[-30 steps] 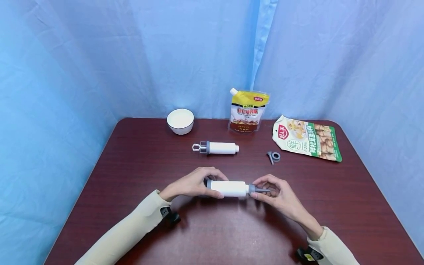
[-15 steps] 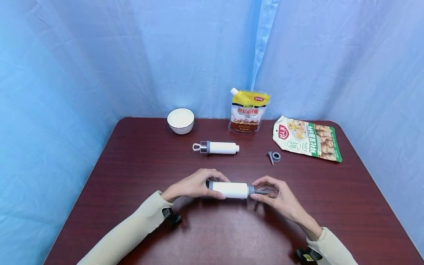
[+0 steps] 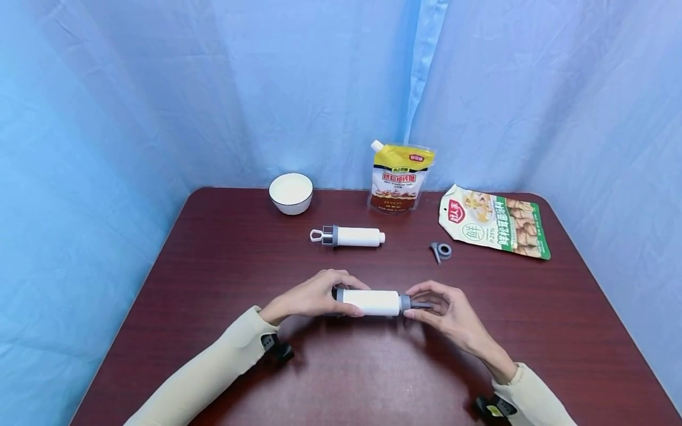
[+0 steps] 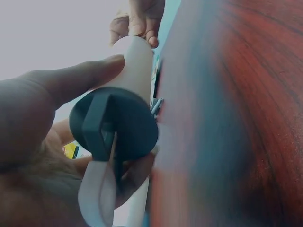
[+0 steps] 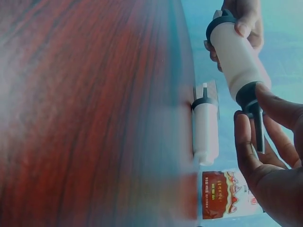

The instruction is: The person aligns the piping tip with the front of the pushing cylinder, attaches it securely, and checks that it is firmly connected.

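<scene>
A white piping syringe (image 3: 373, 302) with grey ends is held level just over the table. My left hand (image 3: 322, 296) grips its barrel by the grey plunger end, thumb along the near side. My right hand (image 3: 447, 313) pinches the grey nozzle cap (image 3: 405, 302) between thumb and fingers. In the right wrist view the thin nozzle tip (image 5: 259, 135) points out past those fingers, with the cap seated against the barrel. The left wrist view shows the grey end collar (image 4: 125, 125) and a white pull loop (image 4: 97, 194) facing the camera.
Behind the hands lies a second white syringe (image 3: 358, 237), with small grey nozzle parts (image 3: 440, 252) to its right. Along the back stand a white bowl (image 3: 290, 194) and a spouted pouch (image 3: 399, 178). A green-and-white food packet (image 3: 494, 223) lies at the back right.
The grey nozzle cap has moved onto the barrel's end, covering the white neck that showed earlier. The syringe dipped slightly, then rose again. Both hands keep their holds.
</scene>
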`<state>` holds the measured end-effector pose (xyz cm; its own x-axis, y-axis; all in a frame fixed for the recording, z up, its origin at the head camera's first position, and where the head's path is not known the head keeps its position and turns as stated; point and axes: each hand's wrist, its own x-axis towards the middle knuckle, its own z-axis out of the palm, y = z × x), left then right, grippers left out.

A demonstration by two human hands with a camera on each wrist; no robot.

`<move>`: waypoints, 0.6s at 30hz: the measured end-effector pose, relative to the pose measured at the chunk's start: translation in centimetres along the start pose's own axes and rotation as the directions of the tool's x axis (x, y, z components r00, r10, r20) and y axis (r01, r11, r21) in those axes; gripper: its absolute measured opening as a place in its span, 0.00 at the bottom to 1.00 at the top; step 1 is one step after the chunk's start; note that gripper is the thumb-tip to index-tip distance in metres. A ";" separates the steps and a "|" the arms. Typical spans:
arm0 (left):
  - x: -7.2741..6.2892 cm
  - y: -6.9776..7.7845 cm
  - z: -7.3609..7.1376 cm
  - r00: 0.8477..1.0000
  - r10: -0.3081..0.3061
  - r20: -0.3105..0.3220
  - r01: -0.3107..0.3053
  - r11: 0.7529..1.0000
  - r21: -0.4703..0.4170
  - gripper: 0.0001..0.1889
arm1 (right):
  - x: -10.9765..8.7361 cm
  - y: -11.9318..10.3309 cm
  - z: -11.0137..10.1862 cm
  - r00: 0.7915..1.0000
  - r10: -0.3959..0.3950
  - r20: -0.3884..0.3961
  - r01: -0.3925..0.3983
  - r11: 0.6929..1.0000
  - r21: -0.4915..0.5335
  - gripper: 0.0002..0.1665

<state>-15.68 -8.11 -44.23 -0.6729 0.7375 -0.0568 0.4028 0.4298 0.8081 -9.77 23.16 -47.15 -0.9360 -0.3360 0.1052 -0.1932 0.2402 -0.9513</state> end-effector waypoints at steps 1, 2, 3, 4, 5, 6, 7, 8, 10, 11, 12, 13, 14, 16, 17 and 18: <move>0.0 0.1 0.0 1.000 0.001 -0.012 -0.001 1.000 0.001 0.22 | 0.0 0.0 0.0 1.000 -0.003 -0.005 0.003 1.000 0.001 0.19; -0.1 0.1 0.1 1.000 0.001 -0.023 -0.001 1.000 0.004 0.21 | 0.1 0.0 0.1 1.000 -0.005 -0.009 0.005 1.000 0.001 0.19; -0.1 0.2 0.1 0.999 0.003 -0.033 -0.002 1.000 0.005 0.21 | 0.1 0.0 0.1 1.000 -0.004 -0.013 0.004 1.000 0.002 0.19; -0.2 0.2 0.2 0.999 0.005 -0.042 -0.005 1.000 0.006 0.21 | 0.1 0.0 0.2 1.000 0.003 -0.017 -0.003 1.000 0.001 0.19; -0.2 0.2 0.3 0.999 0.009 -0.049 -0.009 1.000 0.008 0.21 | 0.1 0.0 0.3 1.000 0.015 -0.021 -0.015 1.000 -0.001 0.18; -0.2 0.2 0.4 0.998 0.014 -0.058 -0.013 1.000 0.013 0.21 | 0.0 0.0 0.3 0.999 0.026 -0.026 -0.027 1.000 -0.007 0.17; -0.2 0.2 0.5 0.998 0.019 -0.067 -0.018 1.000 0.021 0.21 | 0.0 0.1 0.4 0.999 0.039 -0.030 -0.039 0.999 -0.013 0.17; -0.2 0.2 0.6 0.997 0.027 -0.077 -0.024 0.999 0.031 0.21 | 0.0 0.1 0.5 0.998 0.050 -0.032 -0.051 0.998 -0.022 0.16; -0.2 0.2 0.7 0.995 0.040 -0.093 -0.036 0.998 0.047 0.21 | 0.0 0.1 0.7 0.997 0.073 -0.039 -0.074 0.997 -0.035 0.15; -0.1 0.2 0.7 0.994 0.046 -0.100 -0.041 0.998 0.053 0.22 | 0.1 0.1 0.7 0.996 0.079 -0.044 -0.080 0.996 -0.040 0.14; -0.1 0.2 0.7 0.993 0.049 -0.106 -0.043 0.997 0.056 0.22 | 0.1 0.1 0.7 0.995 0.082 -0.048 -0.084 0.996 -0.043 0.13; -0.1 0.3 0.8 0.993 0.051 -0.110 -0.045 0.997 0.055 0.22 | 0.1 0.1 0.8 0.995 0.087 -0.051 -0.089 0.995 -0.045 0.13; -0.1 0.3 0.8 0.992 0.052 -0.113 -0.046 0.997 0.055 0.22 | 0.1 0.1 0.8 0.994 0.093 -0.054 -0.096 0.994 -0.044 0.13; -0.1 0.3 0.8 0.992 0.051 -0.118 -0.046 0.998 0.049 0.22 | 0.2 0.0 0.8 0.992 0.109 -0.058 -0.111 0.993 -0.032 0.12; -0.1 0.4 0.9 0.991 0.054 -0.122 -0.049 0.998 0.047 0.22 | 0.2 0.0 0.8 0.992 0.115 -0.058 -0.117 0.993 -0.033 0.13; -0.1 0.4 0.9 0.991 0.055 -0.126 -0.049 0.998 0.045 0.22 | 0.3 0.0 0.8 0.990 0.124 -0.061 -0.126 0.991 -0.032 0.13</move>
<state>-14.91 -7.56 -44.41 -0.7227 0.6885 0.0616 0.4628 0.4158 0.7829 -9.78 22.30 -47.32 -0.9689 -0.2475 0.0039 -0.0829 0.3096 -0.9473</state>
